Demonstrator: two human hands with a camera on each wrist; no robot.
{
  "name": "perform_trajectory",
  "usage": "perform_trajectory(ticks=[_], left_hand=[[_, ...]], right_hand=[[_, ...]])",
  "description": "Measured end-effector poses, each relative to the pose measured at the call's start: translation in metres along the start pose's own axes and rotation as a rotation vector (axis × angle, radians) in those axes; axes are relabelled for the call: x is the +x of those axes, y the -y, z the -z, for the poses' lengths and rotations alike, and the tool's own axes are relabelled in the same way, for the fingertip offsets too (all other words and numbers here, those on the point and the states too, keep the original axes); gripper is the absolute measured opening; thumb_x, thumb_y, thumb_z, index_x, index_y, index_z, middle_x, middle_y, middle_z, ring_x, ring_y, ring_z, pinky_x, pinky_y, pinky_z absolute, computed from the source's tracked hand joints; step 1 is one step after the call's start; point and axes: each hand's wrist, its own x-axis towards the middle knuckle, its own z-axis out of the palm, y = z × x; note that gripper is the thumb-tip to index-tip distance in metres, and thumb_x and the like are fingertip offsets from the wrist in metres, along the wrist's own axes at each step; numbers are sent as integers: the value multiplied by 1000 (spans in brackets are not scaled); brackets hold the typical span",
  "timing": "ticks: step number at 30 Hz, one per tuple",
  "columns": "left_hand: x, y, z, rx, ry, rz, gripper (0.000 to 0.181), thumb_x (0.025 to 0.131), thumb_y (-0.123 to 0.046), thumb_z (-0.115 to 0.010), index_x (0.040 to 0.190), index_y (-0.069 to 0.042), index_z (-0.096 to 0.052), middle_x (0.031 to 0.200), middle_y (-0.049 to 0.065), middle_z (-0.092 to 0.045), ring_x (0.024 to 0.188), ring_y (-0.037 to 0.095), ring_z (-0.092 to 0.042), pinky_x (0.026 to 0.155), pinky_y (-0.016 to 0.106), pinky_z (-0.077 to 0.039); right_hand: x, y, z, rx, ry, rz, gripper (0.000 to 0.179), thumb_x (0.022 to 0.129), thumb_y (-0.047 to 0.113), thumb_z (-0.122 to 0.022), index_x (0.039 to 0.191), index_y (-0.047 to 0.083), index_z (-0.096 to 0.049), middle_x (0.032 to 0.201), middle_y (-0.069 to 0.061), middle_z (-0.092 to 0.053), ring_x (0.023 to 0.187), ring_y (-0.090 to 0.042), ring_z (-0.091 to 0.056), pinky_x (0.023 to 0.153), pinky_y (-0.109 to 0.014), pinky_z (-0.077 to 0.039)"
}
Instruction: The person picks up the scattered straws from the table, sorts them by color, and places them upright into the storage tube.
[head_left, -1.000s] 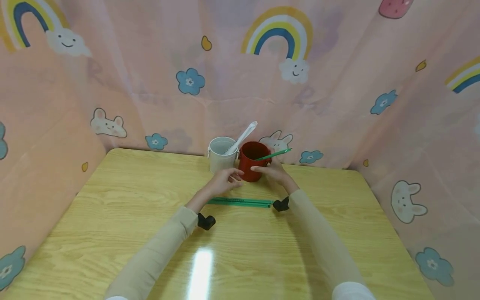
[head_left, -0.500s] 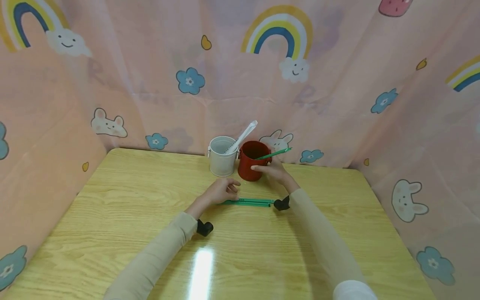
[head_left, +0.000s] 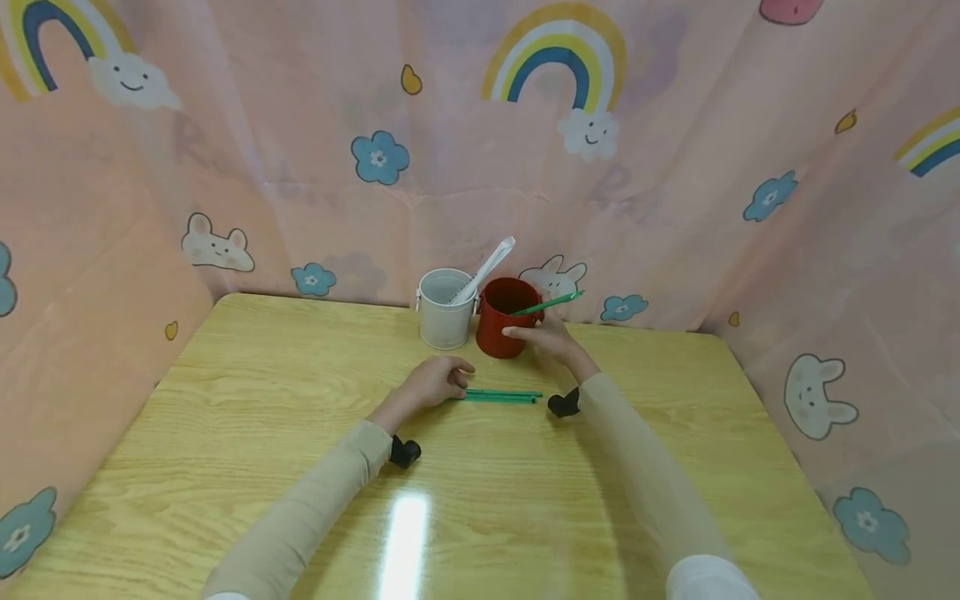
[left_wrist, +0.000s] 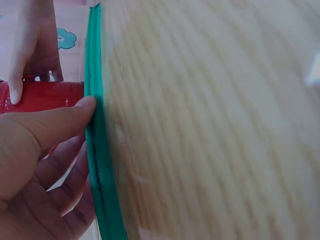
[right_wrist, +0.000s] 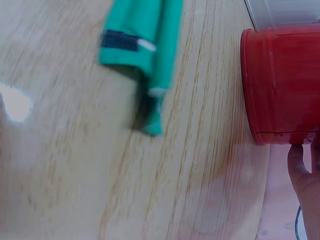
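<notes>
Thumb and fingertips of my left hand point(head_left: 433, 383) pinch the left part of a pair of slim green wrapped sticks point(head_left: 501, 396); up close the left wrist view shows the thumb against the green wrapper point(left_wrist: 102, 145). My right hand point(head_left: 552, 337) grips the right side of a small red bucket point(head_left: 497, 335), thumb across its front and fingers behind. Inside that bucket another green wrapped stick point(head_left: 561, 301) leans right over the rim. Close to its left stands a white bucket point(head_left: 444, 325) with a white wrapped stick point(head_left: 491, 267) poking out.
Both buckets stand at the back of the wood-grain table point(head_left: 525, 500), near a pink patterned curtain point(head_left: 450, 217). Curtain also encloses the left and right sides. Black camera mounts point(head_left: 564, 404) sit at both wrists.
My left hand has come down from near the red bucket's base to the green sticks, which have shifted slightly left and away from me. The right hand has stayed at the red bucket.
</notes>
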Motion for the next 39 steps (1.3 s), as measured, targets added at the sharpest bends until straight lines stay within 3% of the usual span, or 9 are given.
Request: perform_trajectory(ticks=[11,21,32,39], left_hand=[[-5,1,3,112,-27,10,26,88,-7,-68,113,-9,-70,102,3,-73,98,18,-67,90,36,-52],[-5,-1,-2,248,-1,-69,23,90,-4,-62,109,-10,-73,110,4,-72,106,21,-65,92,37,-52],[-12,-9,8,297,-23,-19,25,91,-2,-61,108,-15,-73,107,2,-70,106,21,-63,89,39,-53],[-14,-11,14,280,-46,-18,22,90,-4,-63,107,-15,-73,105,3,-70,104,21,-63,89,40,-52]], right_hand=[[-2,11,1,11,13,-30,88,81,8,-76,149,11,-20,151,-14,-32,137,-33,-30,112,-57,-32],[-14,34,-1,14,35,-25,85,82,6,-74,148,5,-20,151,-18,-32,137,-35,-31,112,-55,-32],[-8,30,0,33,33,-20,85,80,5,-75,147,4,-22,150,-18,-34,136,-35,-32,111,-55,-34],[-1,4,0,24,7,-20,86,81,9,-76,147,11,-23,150,-14,-35,136,-32,-32,112,-54,-32]])
